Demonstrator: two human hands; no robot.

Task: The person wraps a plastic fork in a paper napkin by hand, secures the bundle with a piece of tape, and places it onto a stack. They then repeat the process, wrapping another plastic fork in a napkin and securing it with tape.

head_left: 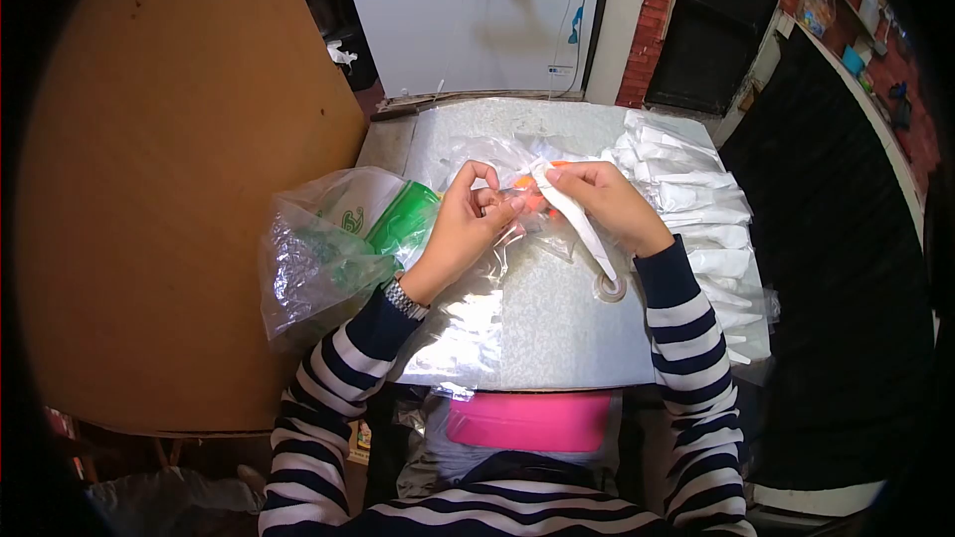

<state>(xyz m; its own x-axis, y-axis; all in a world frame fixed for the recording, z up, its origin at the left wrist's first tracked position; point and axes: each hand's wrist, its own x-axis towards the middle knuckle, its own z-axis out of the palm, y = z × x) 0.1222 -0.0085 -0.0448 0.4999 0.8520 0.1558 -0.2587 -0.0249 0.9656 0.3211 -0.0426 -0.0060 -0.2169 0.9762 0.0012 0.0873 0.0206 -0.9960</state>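
My left hand (466,221), a watch at its wrist, is closed in a pinch at clear plastic film (500,251) over the middle of the table. Close to its fingertips, my right hand (602,201) grips a long, narrow folded white paper (575,219) that slants down toward me. Behind the fingers are small orange pieces (530,201) in or under clear plastic, partly hidden. A roll of tape (611,287) lies just below the paper's lower end. Left of my left hand sits a large clear plastic bag (318,259) with a green-and-white package (403,216) in it.
Several white folded paper packets (696,199) lie along the right side of the pale table (567,338). A pink object (527,423) is below the front edge. A brown board (179,189) borders the left, and a white appliance (468,20) stands beyond the table.
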